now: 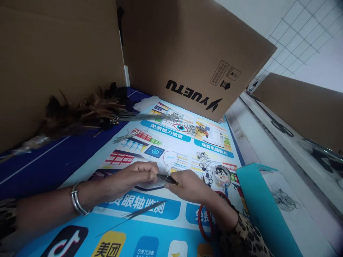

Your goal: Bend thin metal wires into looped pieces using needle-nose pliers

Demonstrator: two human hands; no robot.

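The left hand (134, 176) and the right hand (191, 185) meet in the middle of the view, low over a printed poster (160, 142) that covers the table. Between them is a thin dark piece (167, 179). The left fingers are pinched together on its one end, and the right hand is closed around its other end. The piece is small in the view, so it may be a feather shaft or a slim tool; this cannot be told for sure. It lies almost level, just above the poster, with both hands touching it.

The left wrist carries silver bangles (77, 201), and the right wrist carries a red bangle (205, 221) beside a leopard-pattern sleeve (246, 235).

Just below the hands, a bundle of thin wires (144, 211) lies on the poster. Near the right hand there is a pile of small wire rings (205, 162) and a round clear badge (222, 175) with a cartoon face. To the right of it stands a teal tray (257, 200).

Further back on the left, a bunch of brown feathers (80, 110) lies on the blue cloth (40, 164), with its wire stems (150, 116) pointing toward the poster. A cardboard box (193, 53) printed with YUETU leans behind.
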